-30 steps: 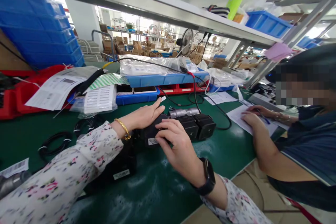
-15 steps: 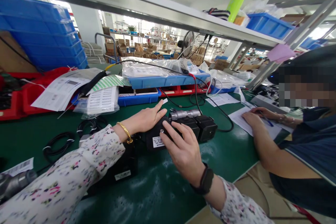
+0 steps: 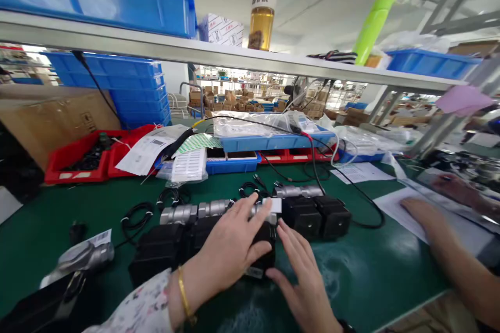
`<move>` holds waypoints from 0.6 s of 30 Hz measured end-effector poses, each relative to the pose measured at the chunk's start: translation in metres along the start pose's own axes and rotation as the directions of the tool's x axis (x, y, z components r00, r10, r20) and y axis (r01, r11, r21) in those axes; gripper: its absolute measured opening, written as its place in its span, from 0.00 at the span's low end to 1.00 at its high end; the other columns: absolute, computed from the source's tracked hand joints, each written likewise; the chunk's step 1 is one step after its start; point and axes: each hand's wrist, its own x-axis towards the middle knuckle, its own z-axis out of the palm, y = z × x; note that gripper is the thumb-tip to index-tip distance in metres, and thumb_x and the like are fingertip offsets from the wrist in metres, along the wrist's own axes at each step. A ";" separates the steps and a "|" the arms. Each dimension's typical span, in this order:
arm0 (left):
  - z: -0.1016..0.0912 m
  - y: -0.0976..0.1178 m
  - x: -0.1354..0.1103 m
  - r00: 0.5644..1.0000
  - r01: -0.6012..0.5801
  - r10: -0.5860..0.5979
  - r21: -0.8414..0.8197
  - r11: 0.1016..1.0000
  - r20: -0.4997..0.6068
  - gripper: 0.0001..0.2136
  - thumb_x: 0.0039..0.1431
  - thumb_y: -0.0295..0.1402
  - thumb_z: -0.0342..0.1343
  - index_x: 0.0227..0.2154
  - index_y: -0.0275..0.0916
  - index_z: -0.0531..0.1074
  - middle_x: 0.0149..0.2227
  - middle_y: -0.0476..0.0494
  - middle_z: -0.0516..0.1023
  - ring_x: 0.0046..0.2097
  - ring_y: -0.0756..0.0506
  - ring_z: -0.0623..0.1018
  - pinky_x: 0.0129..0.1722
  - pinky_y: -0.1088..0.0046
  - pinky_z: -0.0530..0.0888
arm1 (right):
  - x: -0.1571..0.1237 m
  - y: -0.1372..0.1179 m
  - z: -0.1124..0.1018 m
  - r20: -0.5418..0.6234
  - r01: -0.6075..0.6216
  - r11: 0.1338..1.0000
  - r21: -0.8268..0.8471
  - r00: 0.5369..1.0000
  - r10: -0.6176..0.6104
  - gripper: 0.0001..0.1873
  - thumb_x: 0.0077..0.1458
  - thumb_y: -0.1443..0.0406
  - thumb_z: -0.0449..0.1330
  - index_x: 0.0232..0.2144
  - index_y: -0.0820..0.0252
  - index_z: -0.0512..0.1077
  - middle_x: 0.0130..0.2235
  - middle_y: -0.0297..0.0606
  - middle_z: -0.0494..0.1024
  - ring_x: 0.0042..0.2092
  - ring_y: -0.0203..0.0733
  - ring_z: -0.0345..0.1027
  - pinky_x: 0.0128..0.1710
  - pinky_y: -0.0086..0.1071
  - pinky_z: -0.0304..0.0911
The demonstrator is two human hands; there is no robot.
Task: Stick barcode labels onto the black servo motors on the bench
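Note:
My left hand [image 3: 234, 242] reaches over a black boxed unit [image 3: 203, 226] with a grey metal valve body [image 3: 213, 208]. A small white label [image 3: 275, 205] sits at its index fingertip, apparently held between the fingers. My right hand [image 3: 300, 276] has its fingers extended and thumb apart at the right end of the black unit under my left hand; its thumb lies close to or against that unit. My hands hide much of this unit. Another black unit [image 3: 160, 250] stands to the left, and two more black units [image 3: 300, 216] stand to the right.
At the lower left lies another metal valve body [image 3: 91, 257] with a black box. Coiled black cables [image 3: 135, 218] lie behind. Red bins [image 3: 84, 158], a blue tray [image 3: 273, 141] and papers line the back under a shelf [image 3: 219, 54]. A co-worker's arm [image 3: 441, 239] rests at the right.
The view has turned left and pulled back. The black unit under my hands, earlier tipped with its label facing up, now stands beside the others. The white label moved along with my left hand.

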 end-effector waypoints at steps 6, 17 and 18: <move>-0.020 0.023 -0.015 0.966 0.227 -0.137 -0.973 0.040 0.220 0.30 0.63 0.53 0.28 0.57 0.42 0.62 0.63 0.39 0.57 0.63 0.36 0.57 0.61 0.49 0.54 | 0.044 -0.020 -0.031 -0.176 -0.196 0.881 0.432 0.939 0.295 0.09 0.64 0.60 0.54 0.42 0.52 0.73 0.43 0.37 0.74 0.44 0.43 0.68 0.45 0.35 0.65; 0.008 0.032 -0.024 0.987 -0.139 0.146 -0.095 0.986 0.067 0.30 0.62 0.53 0.41 0.64 0.53 0.43 0.68 0.48 0.34 0.67 0.36 0.43 0.63 0.50 0.50 | 0.050 0.005 -0.022 0.317 -0.549 0.186 0.815 0.691 0.650 0.24 0.29 0.52 0.75 0.28 0.60 0.79 0.31 0.47 0.77 0.32 0.51 0.72 0.30 0.34 0.73; 0.008 0.035 -0.021 0.985 -0.166 0.160 0.101 0.981 0.061 0.28 0.64 0.50 0.41 0.64 0.55 0.42 0.68 0.50 0.33 0.67 0.35 0.43 0.63 0.47 0.51 | 0.046 0.013 -0.025 0.311 -0.554 0.176 0.813 0.671 0.673 0.23 0.26 0.53 0.76 0.24 0.61 0.78 0.30 0.46 0.76 0.30 0.49 0.71 0.28 0.33 0.73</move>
